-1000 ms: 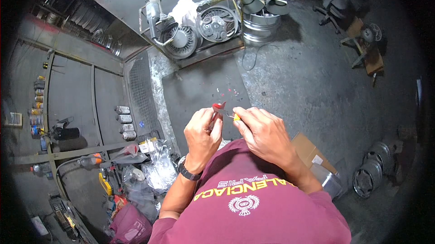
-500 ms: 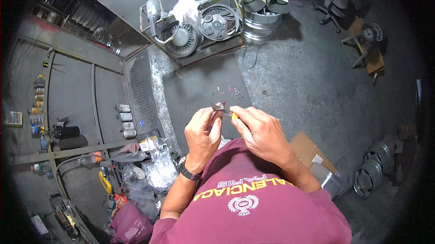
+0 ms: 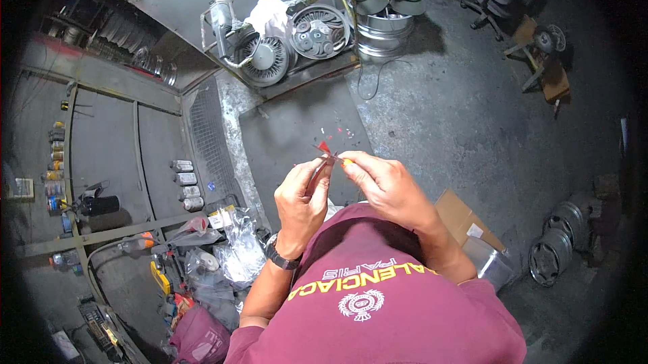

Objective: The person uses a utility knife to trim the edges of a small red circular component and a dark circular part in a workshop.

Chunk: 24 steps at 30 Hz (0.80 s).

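Note:
In front of my chest, my left hand (image 3: 302, 195) is closed, pinching a thin, pointed red-and-dark piece of sheet (image 3: 324, 148) between thumb and fingers. Close on its right, my right hand (image 3: 388, 188) grips a small yellow-handled tool (image 3: 347, 162). A thin tip from the tool reaches toward the sheet piece, and the two appear to meet. Most of the tool is hidden in my fingers, so its exact kind does not show. Beneath my hands, small red and whitish scraps (image 3: 339, 133) lie on a dark mat (image 3: 270, 136).
Ahead stands a metal-framed rack (image 3: 277, 46) with wheels, beside a stacked rim (image 3: 385, 30). Cans (image 3: 183, 178) and clear plastic bags (image 3: 239, 246) are at left. A cardboard box (image 3: 459, 219) sits at right, with more rims (image 3: 550, 256) beyond.
The sheet piece has turned in my left hand, so more of its red side shows. My right hand has moved slightly closer to the left, bringing the tool nearer.

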Available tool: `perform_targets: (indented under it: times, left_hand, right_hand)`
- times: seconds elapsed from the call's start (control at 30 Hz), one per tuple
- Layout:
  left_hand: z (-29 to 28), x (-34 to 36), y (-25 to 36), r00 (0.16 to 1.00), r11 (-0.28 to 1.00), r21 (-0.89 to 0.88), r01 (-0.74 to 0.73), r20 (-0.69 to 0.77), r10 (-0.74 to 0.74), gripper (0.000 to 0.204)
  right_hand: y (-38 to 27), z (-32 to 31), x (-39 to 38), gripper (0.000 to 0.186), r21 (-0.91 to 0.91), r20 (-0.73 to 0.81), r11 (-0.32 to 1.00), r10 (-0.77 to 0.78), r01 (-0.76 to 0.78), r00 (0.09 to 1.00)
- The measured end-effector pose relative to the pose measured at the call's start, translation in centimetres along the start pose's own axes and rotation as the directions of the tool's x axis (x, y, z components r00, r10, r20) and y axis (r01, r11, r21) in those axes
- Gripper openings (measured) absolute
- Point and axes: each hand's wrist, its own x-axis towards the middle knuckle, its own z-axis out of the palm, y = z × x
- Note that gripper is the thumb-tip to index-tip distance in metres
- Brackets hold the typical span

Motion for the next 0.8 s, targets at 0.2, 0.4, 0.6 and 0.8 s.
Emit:
perform_targets:
  times: [0.2, 0.4, 0.6, 0.8]
  left_hand:
    - [0.1, 0.1, 0.7, 0.983, 0.969, -0.168, 0.182, 0.011, -0.182, 0.018]
    - [0.1, 0.2, 0.1, 0.998, 0.999, -0.021, 0.05, -0.046, -0.051, 0.021]
    - [0.2, 0.3, 0.1, 0.996, 0.998, 0.033, -0.048, -0.074, 0.051, 0.026]
    - [0.1, 0.1, 0.4, 0.997, 0.998, 0.027, -0.058, -0.051, 0.059, 0.029]
  right_hand:
    - [-0.1, -1.3, -0.5, 0.027, -0.149, 0.006, 0.988, -0.047, 0.047, 0.999]
    - [-1.8, -1.5, -2.0, 0.027, -0.395, -0.013, 0.913, -0.118, 0.103, 0.993]
    - [-2.1, -1.3, -2.3, 0.028, -0.438, -0.032, 0.891, -0.144, 0.116, 0.989]
    - [-1.7, -0.9, -2.1, 0.026, -0.389, -0.051, 0.915, -0.14, 0.109, 0.989]
